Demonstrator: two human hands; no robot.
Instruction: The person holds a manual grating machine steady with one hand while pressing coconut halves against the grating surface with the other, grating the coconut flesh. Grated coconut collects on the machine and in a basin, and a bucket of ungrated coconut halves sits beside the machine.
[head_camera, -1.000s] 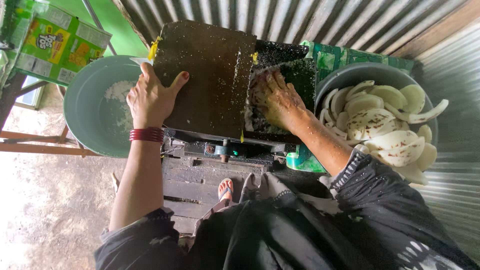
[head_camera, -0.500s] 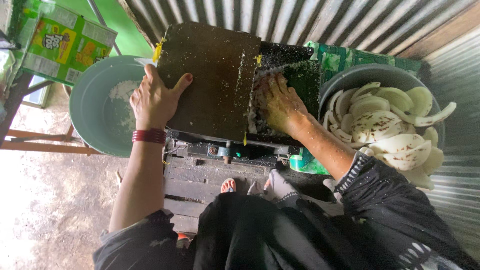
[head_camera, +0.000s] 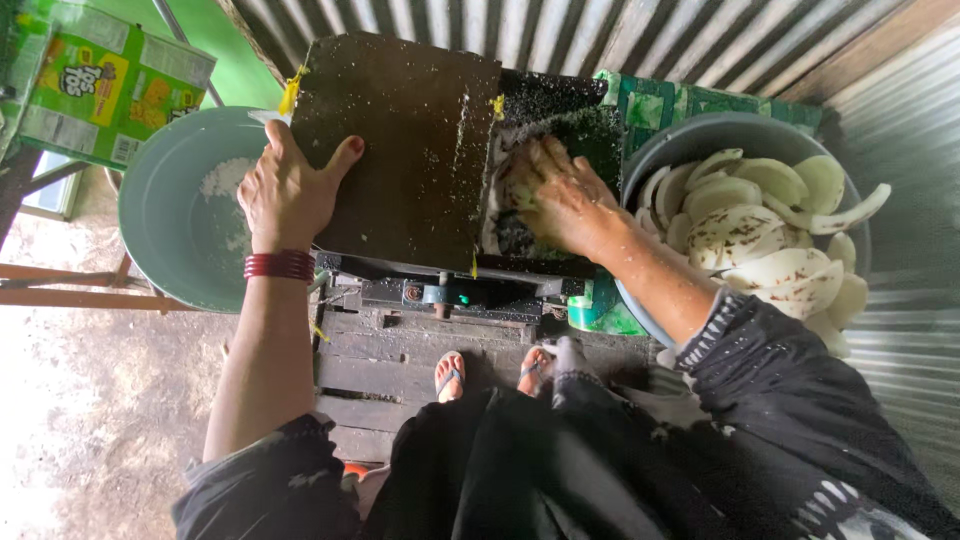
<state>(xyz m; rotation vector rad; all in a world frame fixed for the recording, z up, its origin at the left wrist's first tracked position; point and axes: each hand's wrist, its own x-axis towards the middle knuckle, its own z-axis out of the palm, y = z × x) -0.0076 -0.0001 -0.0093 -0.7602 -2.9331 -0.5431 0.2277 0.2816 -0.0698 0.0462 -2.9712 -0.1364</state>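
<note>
Matt dark metal cover (head_camera: 400, 140), flecked white; smooth plastic basin (head_camera: 165, 235); rough wooden pallet (head_camera: 375, 365); ribbed sheet-metal wall (head_camera: 600, 35).

Two hands, the left hand (head_camera: 290, 195) and the right hand (head_camera: 560, 200), work at one dark grating machine (head_camera: 400, 150), flanked by two basins, one green basin (head_camera: 165, 250) and one grey basin (head_camera: 690, 140) holding over a dozen white coconut pieces (head_camera: 760, 225).

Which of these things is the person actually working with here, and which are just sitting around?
In use:
- left hand resting flat on the dark machine cover
- right hand pressing a white piece into the grater opening
- grey bowl of white slices
- green basin with white gratings

Lying about:
- green carton
- wooden pallet
- corrugated metal wall
</note>
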